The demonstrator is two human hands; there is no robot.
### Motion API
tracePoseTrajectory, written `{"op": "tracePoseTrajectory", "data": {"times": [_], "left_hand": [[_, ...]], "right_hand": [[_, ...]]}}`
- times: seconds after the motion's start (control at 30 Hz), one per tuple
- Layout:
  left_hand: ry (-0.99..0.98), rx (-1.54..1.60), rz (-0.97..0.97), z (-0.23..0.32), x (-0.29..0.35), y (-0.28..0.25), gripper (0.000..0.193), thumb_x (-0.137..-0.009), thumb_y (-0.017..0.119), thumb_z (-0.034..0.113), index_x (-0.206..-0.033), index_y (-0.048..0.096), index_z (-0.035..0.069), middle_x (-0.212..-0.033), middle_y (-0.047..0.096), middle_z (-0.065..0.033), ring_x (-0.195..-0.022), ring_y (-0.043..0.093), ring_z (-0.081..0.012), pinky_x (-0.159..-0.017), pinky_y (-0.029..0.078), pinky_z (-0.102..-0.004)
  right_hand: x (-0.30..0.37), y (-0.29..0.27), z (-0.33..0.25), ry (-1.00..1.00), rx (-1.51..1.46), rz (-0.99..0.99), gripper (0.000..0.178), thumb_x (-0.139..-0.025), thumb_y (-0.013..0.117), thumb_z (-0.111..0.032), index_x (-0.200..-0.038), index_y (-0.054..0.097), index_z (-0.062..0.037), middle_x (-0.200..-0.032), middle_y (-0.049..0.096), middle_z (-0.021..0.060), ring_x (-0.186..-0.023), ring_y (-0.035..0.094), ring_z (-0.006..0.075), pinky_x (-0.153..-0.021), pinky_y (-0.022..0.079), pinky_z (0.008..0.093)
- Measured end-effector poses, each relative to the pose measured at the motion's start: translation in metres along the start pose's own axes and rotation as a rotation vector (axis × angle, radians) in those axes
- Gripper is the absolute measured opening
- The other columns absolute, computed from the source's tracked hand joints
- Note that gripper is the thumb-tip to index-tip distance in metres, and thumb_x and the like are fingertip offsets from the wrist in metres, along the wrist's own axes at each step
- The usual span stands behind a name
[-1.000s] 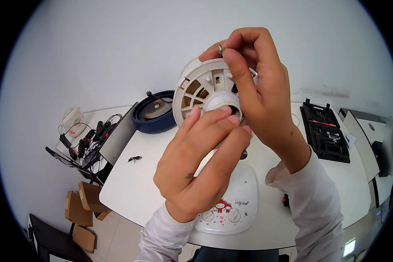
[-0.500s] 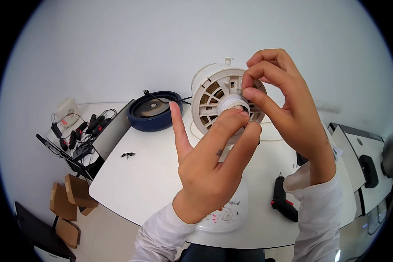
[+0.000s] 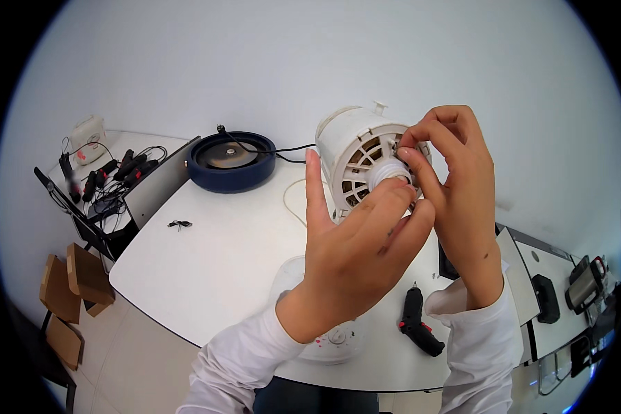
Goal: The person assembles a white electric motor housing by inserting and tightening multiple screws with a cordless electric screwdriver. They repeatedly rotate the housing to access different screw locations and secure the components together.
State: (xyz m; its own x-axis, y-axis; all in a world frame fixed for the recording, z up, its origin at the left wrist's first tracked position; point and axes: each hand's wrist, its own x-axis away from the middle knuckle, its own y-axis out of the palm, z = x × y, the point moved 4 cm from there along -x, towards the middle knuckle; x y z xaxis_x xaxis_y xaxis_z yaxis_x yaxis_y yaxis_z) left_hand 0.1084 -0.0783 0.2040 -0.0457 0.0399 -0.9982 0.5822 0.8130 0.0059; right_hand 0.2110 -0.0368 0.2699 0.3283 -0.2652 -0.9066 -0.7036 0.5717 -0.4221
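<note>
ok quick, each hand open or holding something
Left hand: closed on the white round plastic hub of the white cylindrical plastic housing.
Right hand: closed, pinching a small silvery metal piece at the housing's face.

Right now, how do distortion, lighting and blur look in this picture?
Head view: corners black, edge of the table bowed; head view: wall softly lit, drill fairly crisp, white panel markings smeared, white housing partly hidden by the right hand.
</note>
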Motion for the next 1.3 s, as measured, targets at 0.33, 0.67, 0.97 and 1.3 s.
{"op": "tracePoseTrajectory", "data": {"times": [0.33, 0.67, 0.97, 1.3], "left_hand": [[-0.057, 0.017, -0.024, 0.002, -0.001, 0.0, 0.018, -0.073, 0.069, 0.01, -0.091, 0.072, 0.013, -0.088, 0.066, 0.0027, -0.083, 0.066, -0.0128, -0.105, 0.017, -0.0676], [-0.067, 0.005, -0.029, 0.002, 0.0, -0.001, 0.017, -0.073, 0.07, 0.009, -0.09, 0.071, 0.013, -0.088, 0.066, 0.0031, -0.085, 0.066, -0.0125, -0.106, 0.014, -0.0659], [0.032, -0.013, 0.063, 0.0, 0.003, 0.006, 0.014, -0.075, 0.065, 0.009, -0.089, 0.063, 0.009, -0.086, 0.054, 0.001, -0.088, 0.062, -0.0128, -0.096, 0.026, -0.074], [-0.01, 0.031, 0.039, 0.002, 0.001, 0.004, 0.018, -0.072, 0.068, 0.005, -0.089, 0.07, 0.008, -0.085, 0.065, 0.0005, -0.084, 0.067, -0.0171, -0.107, 0.026, -0.0577]], "right_hand": [[-0.004, -0.004, -0.006, 0.067, 0.069, -0.002, 0.005, -0.079, 0.067, -0.006, -0.08, 0.063, -0.0034, -0.092, 0.055, 0.006, -0.076, 0.059, 0.023, -0.063, 0.047, 0.034], [0.002, 0.008, 0.012, 0.187, -0.326, 0.014, 0.013, -0.081, 0.064, -0.003, -0.093, 0.058, -0.0027, -0.095, 0.062, 0.0054, -0.087, 0.061, 0.0197, -0.074, 0.05, 0.0334], [0.002, 0.019, 0.02, 0.281, -0.728, -0.042, 0.025, -0.086, 0.058, -0.004, -0.11, 0.055, -0.0005, -0.111, 0.063, 0.0115, -0.103, 0.059, 0.0192, -0.09, 0.046, 0.0302], [-0.004, 0.016, 0.015, 0.32, -0.647, -0.119, 0.022, -0.085, 0.056, -0.002, -0.105, 0.064, 0.0003, -0.104, 0.067, 0.0097, -0.096, 0.062, 0.018, -0.085, 0.048, 0.0287]]}}
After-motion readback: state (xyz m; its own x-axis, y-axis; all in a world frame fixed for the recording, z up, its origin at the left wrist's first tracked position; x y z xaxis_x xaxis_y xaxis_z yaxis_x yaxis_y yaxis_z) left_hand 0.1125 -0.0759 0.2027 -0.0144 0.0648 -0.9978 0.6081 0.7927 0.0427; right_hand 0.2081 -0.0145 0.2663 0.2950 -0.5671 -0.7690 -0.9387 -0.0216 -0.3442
